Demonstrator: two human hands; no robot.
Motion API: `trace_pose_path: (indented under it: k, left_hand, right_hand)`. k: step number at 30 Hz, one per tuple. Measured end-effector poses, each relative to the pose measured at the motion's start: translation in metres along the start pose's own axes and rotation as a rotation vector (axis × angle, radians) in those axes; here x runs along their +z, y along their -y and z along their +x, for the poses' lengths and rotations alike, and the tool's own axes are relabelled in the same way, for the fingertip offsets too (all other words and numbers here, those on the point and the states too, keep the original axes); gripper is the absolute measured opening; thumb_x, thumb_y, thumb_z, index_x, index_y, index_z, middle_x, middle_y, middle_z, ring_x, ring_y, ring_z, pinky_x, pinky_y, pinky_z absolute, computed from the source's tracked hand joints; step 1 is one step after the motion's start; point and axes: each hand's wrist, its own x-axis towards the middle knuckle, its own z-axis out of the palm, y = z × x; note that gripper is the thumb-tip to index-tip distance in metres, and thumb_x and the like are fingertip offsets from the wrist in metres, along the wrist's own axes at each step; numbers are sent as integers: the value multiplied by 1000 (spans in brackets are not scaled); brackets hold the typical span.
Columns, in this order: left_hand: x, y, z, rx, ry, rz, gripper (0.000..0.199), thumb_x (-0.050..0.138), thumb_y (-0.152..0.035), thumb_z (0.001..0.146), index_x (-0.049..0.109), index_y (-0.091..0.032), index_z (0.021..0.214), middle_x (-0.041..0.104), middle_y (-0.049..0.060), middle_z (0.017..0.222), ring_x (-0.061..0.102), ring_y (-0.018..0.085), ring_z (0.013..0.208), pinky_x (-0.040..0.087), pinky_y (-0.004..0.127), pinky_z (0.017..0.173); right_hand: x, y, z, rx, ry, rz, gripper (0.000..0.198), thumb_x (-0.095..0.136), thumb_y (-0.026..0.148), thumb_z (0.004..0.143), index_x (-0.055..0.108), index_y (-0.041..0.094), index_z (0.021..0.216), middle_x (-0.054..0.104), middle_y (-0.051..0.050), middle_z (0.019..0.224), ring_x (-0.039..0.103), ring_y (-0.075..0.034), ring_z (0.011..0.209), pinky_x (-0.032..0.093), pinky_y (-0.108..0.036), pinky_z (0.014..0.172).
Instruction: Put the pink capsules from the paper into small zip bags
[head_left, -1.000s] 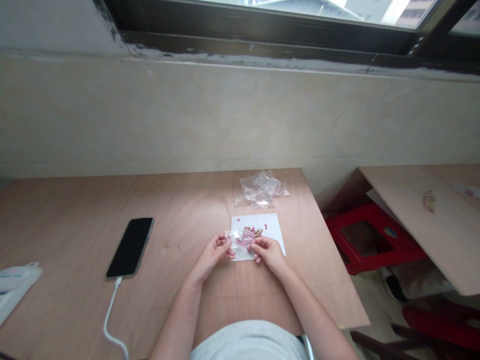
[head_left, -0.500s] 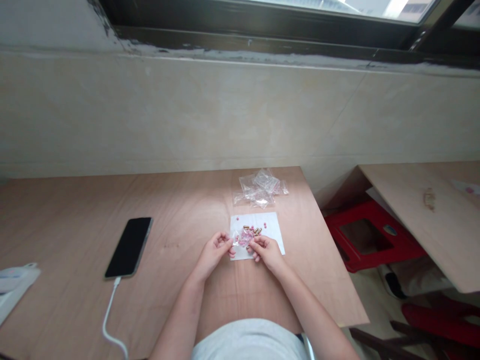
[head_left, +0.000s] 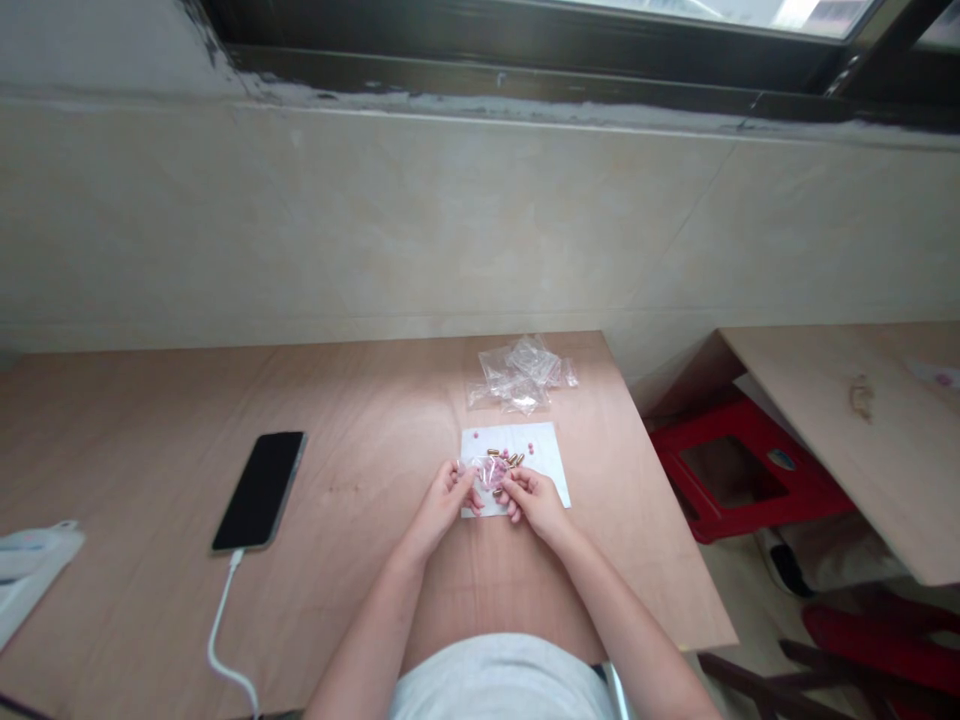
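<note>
Between my two hands a small clear plastic bag [head_left: 489, 472] with pink bits in or behind it is stretched over a white sheet of paper [head_left: 551, 465]. My left hand [head_left: 454, 490] pinches its left side between thumb and fingers. At its right side my right hand [head_left: 526, 492] is closed in a pinch too. Just behind the bag, several gold-coloured capsule-shaped pieces [head_left: 516, 460] lie on the paper. A few pink beads [head_left: 530, 447] are scattered near the sheet's upper part. Whatever lies directly under the bag is partly hidden.
A pile of clear plastic bags [head_left: 525, 370] lies behind the paper. To the left are a black phone [head_left: 259, 492] with a white cable [head_left: 216, 630] and a white object [head_left: 37, 570]. A red stool [head_left: 739, 465] stands beyond the table's right edge, beside another table [head_left: 847, 440].
My left hand has moved a little right, closer to my right hand, and its grip on the bag has shifted inward. My right hand has hardly moved.
</note>
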Motion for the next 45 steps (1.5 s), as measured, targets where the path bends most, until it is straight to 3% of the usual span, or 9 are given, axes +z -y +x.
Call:
trace_pose_path:
  k: [5,11,16,22,25,34,45]
  left_hand:
    - [4,7,0,-19,-4,-28,34,56,-44,70,37,-18,82,54,-7,51,54,9,43,46,21,42]
    - [-1,9,3,-7,-14,-71,36,60,-43,67,35,-19,75,53,-8,61,53,7,44,46,20,41]
    - [-1,8,2,-47,29,-112,34,61,-42,67,38,-18,76,50,-8,55,53,8,43,46,20,41]
    - [0,1,1,-135,79,-160,36,47,-51,74,46,-15,76,48,-5,53,53,9,42,47,21,39]
    - [-1,-1,2,-158,89,-151,34,52,-47,73,48,-13,71,49,-4,50,51,8,39,45,20,35]
    - [-5,-2,5,-140,59,-126,29,61,-39,68,46,-14,67,53,-5,50,50,7,38,45,18,36]
    - [-4,-4,4,-119,59,-145,30,63,-40,67,48,-14,71,52,-6,52,50,5,40,46,17,41]
  right_hand:
    - [0,0,-1,-6,1,-12,31,58,45,68,52,15,72,56,4,52,44,-4,35,36,-14,31]
    - [2,4,-3,-5,-4,-45,30,57,44,69,52,15,72,55,4,53,43,-4,35,36,-15,32]
    - [1,4,-3,0,5,-35,30,57,45,68,53,15,73,55,4,51,43,-4,35,36,-15,32]
    - [-3,2,-2,5,58,-11,30,58,44,69,53,15,75,56,3,54,45,-5,37,37,-15,32]
    - [-4,2,-2,7,70,-6,29,58,43,69,53,15,75,56,3,56,45,-5,38,37,-15,32]
    - [-5,3,-4,7,81,-28,28,57,42,71,52,15,78,57,2,59,46,-5,39,38,-16,34]
    - [-6,11,-7,23,63,-70,32,67,37,61,57,16,83,57,2,59,46,-7,40,40,-19,34]
